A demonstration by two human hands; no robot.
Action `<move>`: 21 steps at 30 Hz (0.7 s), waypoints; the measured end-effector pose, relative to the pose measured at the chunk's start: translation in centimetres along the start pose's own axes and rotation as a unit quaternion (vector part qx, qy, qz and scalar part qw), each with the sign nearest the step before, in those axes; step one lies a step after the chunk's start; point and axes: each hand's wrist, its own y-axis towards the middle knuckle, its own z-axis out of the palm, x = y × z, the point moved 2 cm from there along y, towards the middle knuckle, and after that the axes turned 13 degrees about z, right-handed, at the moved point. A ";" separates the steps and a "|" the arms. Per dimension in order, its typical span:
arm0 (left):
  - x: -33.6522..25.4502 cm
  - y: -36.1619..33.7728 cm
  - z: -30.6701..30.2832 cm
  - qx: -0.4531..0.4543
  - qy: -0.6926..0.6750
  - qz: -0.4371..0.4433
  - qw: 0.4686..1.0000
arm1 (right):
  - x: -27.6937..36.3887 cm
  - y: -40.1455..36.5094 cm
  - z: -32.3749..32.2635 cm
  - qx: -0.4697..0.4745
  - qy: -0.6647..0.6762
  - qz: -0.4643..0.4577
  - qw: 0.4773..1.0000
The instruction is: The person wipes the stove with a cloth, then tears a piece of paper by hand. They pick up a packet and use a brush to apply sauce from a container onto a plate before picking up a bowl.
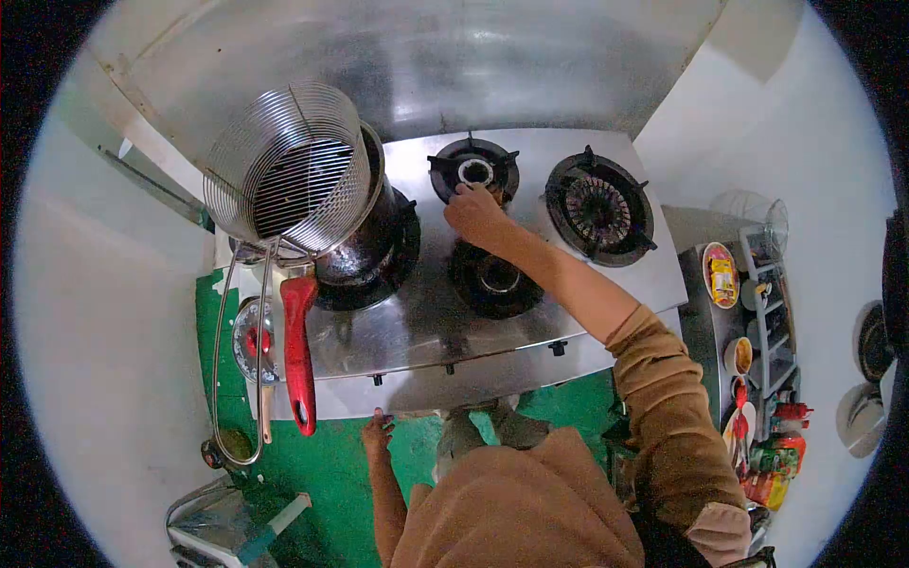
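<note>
Rear middle burner [489, 151] in the head view, one of four on the stove [417, 336], sat just beyond the right hand [473, 210]! Three knobs [450, 368] lined the front; one wire basket [222, 180] and one blackened pot [350, 260] crowded the left edge, bare steel opening rightward. The right arm [587, 293] stretched forward, fingers bent, grip impossible to tell; the left hand [377, 434] hung low near the front edge, loosely open.

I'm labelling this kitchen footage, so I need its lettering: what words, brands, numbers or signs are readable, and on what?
No text can be read here.
Yellow packet on the right: printed-looking, too small and blurred.
Red and yellow packet at lower right: too blurred.
Stove front: no lettering can be made out.
</note>
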 end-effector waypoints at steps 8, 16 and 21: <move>1.3 0.5 0.5 -0.012 -0.050 0.023 0.998 | 0.5 2.3 -0.9 0.158 0.047 -0.032 0.986; 0.1 -0.4 0.4 -0.030 -0.038 0.039 0.998 | 4.8 2.1 -1.9 0.152 0.157 0.035 0.975; -0.2 -0.5 0.4 -0.022 -0.037 0.052 0.998 | 13.5 -2.1 -4.8 0.022 0.036 -0.036 0.998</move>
